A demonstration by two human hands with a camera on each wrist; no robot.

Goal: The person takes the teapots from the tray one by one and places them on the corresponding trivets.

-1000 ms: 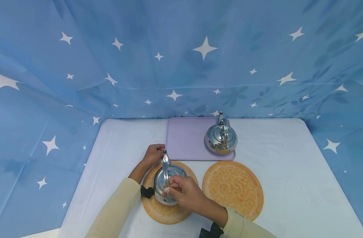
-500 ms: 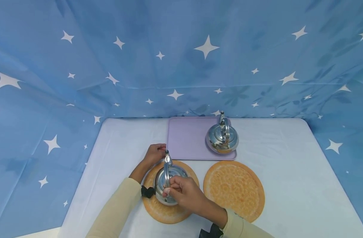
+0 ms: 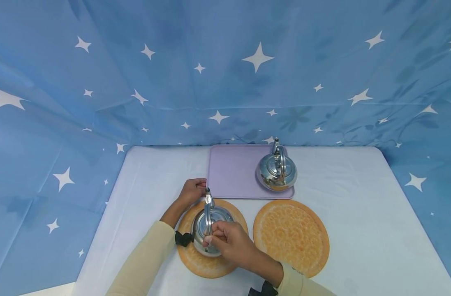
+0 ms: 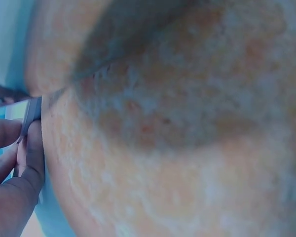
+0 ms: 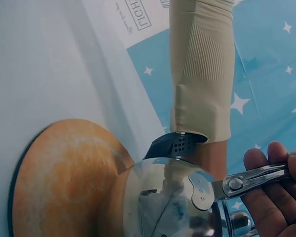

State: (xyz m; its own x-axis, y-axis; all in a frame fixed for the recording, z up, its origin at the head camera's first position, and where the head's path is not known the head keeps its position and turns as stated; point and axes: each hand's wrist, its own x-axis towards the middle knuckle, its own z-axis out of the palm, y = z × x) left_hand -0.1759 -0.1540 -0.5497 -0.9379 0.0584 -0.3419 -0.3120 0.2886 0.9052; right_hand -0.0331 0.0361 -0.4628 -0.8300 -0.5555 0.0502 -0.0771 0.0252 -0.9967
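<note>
My right hand (image 3: 234, 242) grips the upright handle (image 5: 256, 180) of a shiny steel teapot (image 5: 163, 197). That teapot is upright on the left round placemat (image 3: 199, 265), its spout pointing away from me. Beyond the spout, my left hand (image 3: 192, 191) pinches the near left edge of a lilac tray (image 3: 229, 172). In the left wrist view the left fingers (image 4: 34, 148) close on the tray's thin edge, while the mat and the teapot's mirror-like side fill most of that picture. A second steel teapot (image 3: 276, 172) stands at the tray's right end.
To the right lies another round, bread-patterned placemat (image 3: 290, 238), just in front of the tray. A white cloth (image 3: 358, 213) covers the table, and a blue star-printed curtain (image 3: 225, 61) hangs behind and along the sides.
</note>
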